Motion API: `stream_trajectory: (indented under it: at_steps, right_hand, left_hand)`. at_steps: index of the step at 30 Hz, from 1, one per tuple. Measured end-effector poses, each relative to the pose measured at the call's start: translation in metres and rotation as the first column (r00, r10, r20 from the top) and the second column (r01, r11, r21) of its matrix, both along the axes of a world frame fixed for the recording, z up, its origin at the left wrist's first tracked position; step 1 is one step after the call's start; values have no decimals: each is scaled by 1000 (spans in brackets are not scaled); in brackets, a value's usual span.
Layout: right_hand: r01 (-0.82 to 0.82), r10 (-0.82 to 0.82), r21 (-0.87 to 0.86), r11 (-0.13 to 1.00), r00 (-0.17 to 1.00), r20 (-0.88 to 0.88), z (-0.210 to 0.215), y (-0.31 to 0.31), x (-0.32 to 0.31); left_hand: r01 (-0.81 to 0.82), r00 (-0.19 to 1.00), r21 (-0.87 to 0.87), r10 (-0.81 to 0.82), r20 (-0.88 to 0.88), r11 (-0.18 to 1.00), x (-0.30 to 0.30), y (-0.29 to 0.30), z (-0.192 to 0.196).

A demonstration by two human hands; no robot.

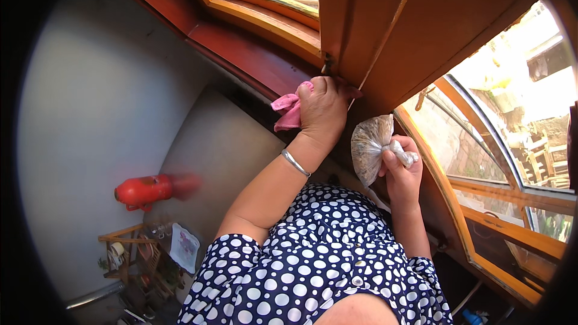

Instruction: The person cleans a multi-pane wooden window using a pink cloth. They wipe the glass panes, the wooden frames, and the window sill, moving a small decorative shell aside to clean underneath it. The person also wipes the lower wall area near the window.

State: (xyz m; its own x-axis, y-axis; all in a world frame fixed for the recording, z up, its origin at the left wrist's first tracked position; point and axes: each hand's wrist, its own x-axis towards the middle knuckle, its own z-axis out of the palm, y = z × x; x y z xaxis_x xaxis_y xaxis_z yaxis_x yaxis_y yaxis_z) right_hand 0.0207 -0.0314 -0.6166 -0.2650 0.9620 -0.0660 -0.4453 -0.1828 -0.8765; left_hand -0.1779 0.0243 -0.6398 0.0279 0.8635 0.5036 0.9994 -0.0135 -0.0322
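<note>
My left hand [324, 108] is closed over a pink cloth [290, 112] and presses it to the dark red sill, close to the corner where the wooden window frame meets the post. Part of the cloth sticks out on the left of the hand; the rest is hidden under the fingers. My right hand [402, 168] grips the twisted neck of a clear plastic bag [368, 147] with brownish, grainy contents. The bag hangs in the air to the right of my left hand, in front of the wooden panel, and does not touch the cloth.
The reddish sill [247, 66] runs below a wooden window frame [265, 18]. A brown wooden post [385, 30] rises ahead, and a glazed wooden door [463, 229] stands at right. On the left are a red fire extinguisher [144, 191] and a wooden rack [129, 238] with assorted items.
</note>
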Motion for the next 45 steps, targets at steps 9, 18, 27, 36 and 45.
stream_trajectory:
  at_steps: [9, 18, 27, 36, 45]
  right_hand:
    - [-32, 32, 17, 999, 999, -12, 1, -1, 0]
    - [-6, 6, 19, 1000, 1000, -16, 0, -1, 9]
    - [-55, 55, -9, 998, 998, -28, -10, -1, 11]
    - [-110, 110, 30, 993, 994, -3, -8, -1, 5]
    - [-82, 86, 81, 993, 995, -43, -11, -3, 5]
  left_hand:
    - [184, 983, -35, -184, 11, 982, -19, -17, 13]
    - [-48, 998, 38, 49, -38, 998, -75, -34, 12]
    - [19, 990, 28, -15, -138, 999, -26, -29, 12]
    - [-19, 996, 38, 22, -81, 999, -10, 4, -1]
    - [118, 992, -13, -119, -35, 993, -29, -2, 24]
